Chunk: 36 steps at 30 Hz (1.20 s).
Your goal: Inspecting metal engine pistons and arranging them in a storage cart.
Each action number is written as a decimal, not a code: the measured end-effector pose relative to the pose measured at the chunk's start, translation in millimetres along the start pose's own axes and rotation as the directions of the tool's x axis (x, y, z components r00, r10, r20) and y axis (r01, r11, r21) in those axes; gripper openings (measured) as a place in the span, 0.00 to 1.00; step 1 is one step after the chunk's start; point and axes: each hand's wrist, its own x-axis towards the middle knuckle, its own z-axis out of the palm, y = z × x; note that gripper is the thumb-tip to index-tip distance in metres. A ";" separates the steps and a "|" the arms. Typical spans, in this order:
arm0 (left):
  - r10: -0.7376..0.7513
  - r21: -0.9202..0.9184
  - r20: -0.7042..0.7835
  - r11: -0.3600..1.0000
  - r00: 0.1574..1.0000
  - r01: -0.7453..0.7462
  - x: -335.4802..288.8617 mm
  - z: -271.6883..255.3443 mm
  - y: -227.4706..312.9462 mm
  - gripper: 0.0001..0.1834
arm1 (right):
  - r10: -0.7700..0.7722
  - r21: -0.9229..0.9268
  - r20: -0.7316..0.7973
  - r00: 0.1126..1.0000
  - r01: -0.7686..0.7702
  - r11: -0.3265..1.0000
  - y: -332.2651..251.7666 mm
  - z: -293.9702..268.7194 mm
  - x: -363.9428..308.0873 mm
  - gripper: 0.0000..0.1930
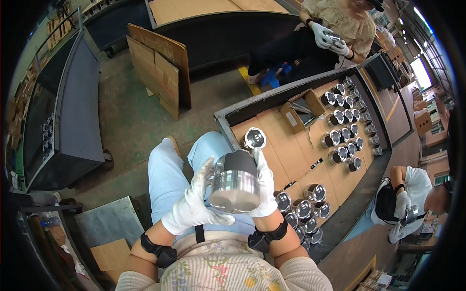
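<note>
In front of my lap a silver piston [235,186] with a matte black skirt patch is held up, tilted so its flat, shiny end faces me. My right hand [264,189], in a white glove, grips its right side with the fingers reaching up along the wall. On the other side, my gloved left hand [190,206] cups the piston, fingers at its upper left edge and thumb stretched below. Parts of both hands are hidden behind it. Just beyond stands another piston [254,138] at the near corner of the cardboard-lined table [272,145].
Rows of pistons [345,130] fill the table's far right, with another cluster [303,208] nearer. An open carton [301,111] and a black marker-like stick [316,163] lie between. Two co-workers [335,29] handle parts. Cardboard sheets [162,72] lean at the left.
</note>
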 end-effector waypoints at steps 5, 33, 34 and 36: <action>0.296 0.188 0.074 0.934 0.952 -0.304 2.7 5.6 -13.6 0.66 | -0.247 -0.343 0.142 0.959 0.282 0.896 -5.9 3.2 -11.2 0.23; 0.325 -0.120 -0.011 0.938 0.946 -0.324 23.9 -17.6 27.2 0.42 | -0.148 -0.205 0.403 0.903 0.246 0.947 0.8 7.4 -10.7 0.35; 0.305 -0.093 -0.033 0.947 0.952 -0.307 24.3 -18.0 29.5 0.41 | -0.117 -0.170 0.385 0.915 0.195 0.966 3.3 7.7 -10.0 0.34; 0.310 -0.030 -0.018 0.950 0.950 -0.311 27.2 -20.8 28.7 0.43 | -0.052 -0.141 0.333 0.942 0.104 0.985 5.4 9.7 -9.0 0.33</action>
